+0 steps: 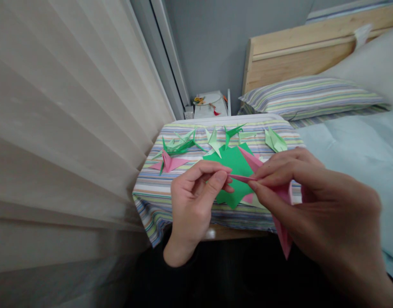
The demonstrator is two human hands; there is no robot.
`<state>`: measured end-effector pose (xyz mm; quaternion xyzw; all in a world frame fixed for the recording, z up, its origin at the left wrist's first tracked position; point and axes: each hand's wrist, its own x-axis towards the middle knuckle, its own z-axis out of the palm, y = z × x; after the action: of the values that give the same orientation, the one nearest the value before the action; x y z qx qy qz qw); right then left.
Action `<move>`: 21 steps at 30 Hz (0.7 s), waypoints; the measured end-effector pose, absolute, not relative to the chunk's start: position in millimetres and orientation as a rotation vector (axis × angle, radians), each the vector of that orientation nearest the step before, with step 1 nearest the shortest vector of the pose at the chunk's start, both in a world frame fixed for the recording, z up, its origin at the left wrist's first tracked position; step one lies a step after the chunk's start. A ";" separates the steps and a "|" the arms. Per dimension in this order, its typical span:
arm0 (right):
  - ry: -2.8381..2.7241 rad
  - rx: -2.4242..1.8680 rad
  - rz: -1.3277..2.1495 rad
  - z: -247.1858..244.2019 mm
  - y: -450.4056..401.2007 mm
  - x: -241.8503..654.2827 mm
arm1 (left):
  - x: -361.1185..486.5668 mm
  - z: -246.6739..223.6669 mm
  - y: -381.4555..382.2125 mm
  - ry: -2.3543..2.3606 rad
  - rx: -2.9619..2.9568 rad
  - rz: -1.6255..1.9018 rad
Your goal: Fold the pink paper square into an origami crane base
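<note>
A folded pink paper piece (282,196) with long thin points is held above the striped cloth (151,184). My left hand (199,196) pinches the tip of one thin point between thumb and forefinger. Nearer its body, my right hand (305,201) grips the same piece, its fingers hiding part of the folds. Beneath lie green paper sheets (230,162), with bits of pink and pale paper showing under them. Along the cloth's far side rest several green folded cranes (180,143). One pink crane (169,162) sits at the left, wings spread.
A pale curtain (71,107) hangs close on the left. Behind the table stands a small white stand (209,107) with trinkets. On the right are a bed with blue bedding (353,141), a striped pillow (314,96) and a wooden headboard (289,55).
</note>
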<state>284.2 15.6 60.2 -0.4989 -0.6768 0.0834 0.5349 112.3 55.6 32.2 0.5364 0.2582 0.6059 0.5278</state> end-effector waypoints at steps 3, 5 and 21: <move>-1.595 -1.150 0.264 60.4 15.5 284.4 | 112.6 32.9 54.7 0.635 1.262 1.470; -1.572 -1.129 0.290 60.4 15.7 284.3 | 113.0 33.4 55.3 0.638 1.227 1.513; -1.525 -1.176 0.430 65.4 14.8 284.0 | 120.8 39.1 53.4 0.692 1.343 1.411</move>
<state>284.0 14.8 65.4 -0.4972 -0.6448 0.1817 0.5513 120.8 53.4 39.1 0.5582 0.2875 0.5866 0.5116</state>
